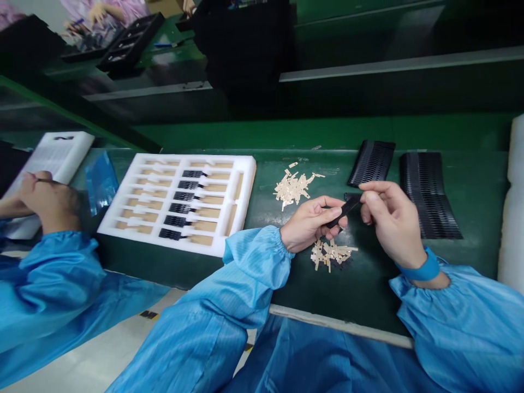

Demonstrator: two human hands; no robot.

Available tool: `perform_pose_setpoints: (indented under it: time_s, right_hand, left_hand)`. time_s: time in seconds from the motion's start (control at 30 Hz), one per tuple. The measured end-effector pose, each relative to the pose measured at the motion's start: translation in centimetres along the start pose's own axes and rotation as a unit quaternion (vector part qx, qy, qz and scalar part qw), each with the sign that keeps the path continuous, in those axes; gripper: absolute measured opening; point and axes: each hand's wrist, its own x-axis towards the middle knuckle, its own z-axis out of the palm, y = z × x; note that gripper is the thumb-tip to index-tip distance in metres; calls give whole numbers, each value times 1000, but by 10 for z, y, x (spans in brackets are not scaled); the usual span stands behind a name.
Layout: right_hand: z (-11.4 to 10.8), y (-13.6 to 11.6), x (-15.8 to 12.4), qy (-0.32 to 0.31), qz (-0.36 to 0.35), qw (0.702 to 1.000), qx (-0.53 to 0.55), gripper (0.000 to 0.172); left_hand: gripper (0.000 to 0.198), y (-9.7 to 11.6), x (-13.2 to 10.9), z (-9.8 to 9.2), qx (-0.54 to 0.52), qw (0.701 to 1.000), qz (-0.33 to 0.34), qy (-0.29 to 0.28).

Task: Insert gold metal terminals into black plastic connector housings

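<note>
The left hand (310,222) is gripping a black piece (342,213) above the green counter (364,297). The right hand (391,221) is working at its end; whether this grip is closed, I cannot tell. Pale strips (332,253) are lying nearby.

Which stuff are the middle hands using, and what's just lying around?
Probably for the job:
black piece, held by the left hand, right hand close by
pale pieces, in heaps
ribbed black sheets
foam tray with black parts

Probably just lying about:
blue packet
white slab, right edge
</note>
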Motion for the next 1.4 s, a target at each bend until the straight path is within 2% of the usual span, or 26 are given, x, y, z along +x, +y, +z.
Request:
perform_pose_setpoints:
  time_s: [0.13,0.27,0.43,0.57,0.7,0.77,0.83,0.93,1.03,1.2,1.3,1.4]
  right_hand:
    - [4,-1,-9,-89,-2,996,26,29]
    - [11,-6,-20,-97,52,979,170,29]
    - [14,-12,-20,-126,101,967,198,34]
    - [11,-5,-19,-113,104,973,172,37]
    - [9,5,-23,-48,-10,998,33,35]
    - [8,6,-23,-31,-72,996,-39,28]
    - [8,5,-22,-39,-100,992,-66,26]
    - [5,1,-16,-74,-80,992,-59,27]
    - [0,3,-10,-79,-60,992,-84,25]
    - [-2,9,-3,-73,11,993,-87,37]
    - [-3,4,0,-90,52,992,-65,36]
    - [-6,-2,4,-149,126,980,-45,36]
  left_hand:
    - [48,0,-2,0,-5,999,-28,-39]
    - [47,0,-4,-2,-23,994,-41,-103]
    - [50,-1,-4,-5,-27,990,-53,-125]
    - [49,2,-5,-1,-14,994,-47,-102]
    - [49,5,-6,4,-13,996,-38,-78]
    - [52,4,-6,4,-26,997,-38,-66]
    - [51,3,-4,3,-27,998,-31,-51]
    - [46,1,-1,1,13,999,3,-32]
    - [42,0,2,0,84,995,56,-16]
    - [28,-7,4,-4,244,961,125,43]
    - [26,-8,7,-9,306,942,120,66]
    - [27,-4,13,-14,312,936,112,119]
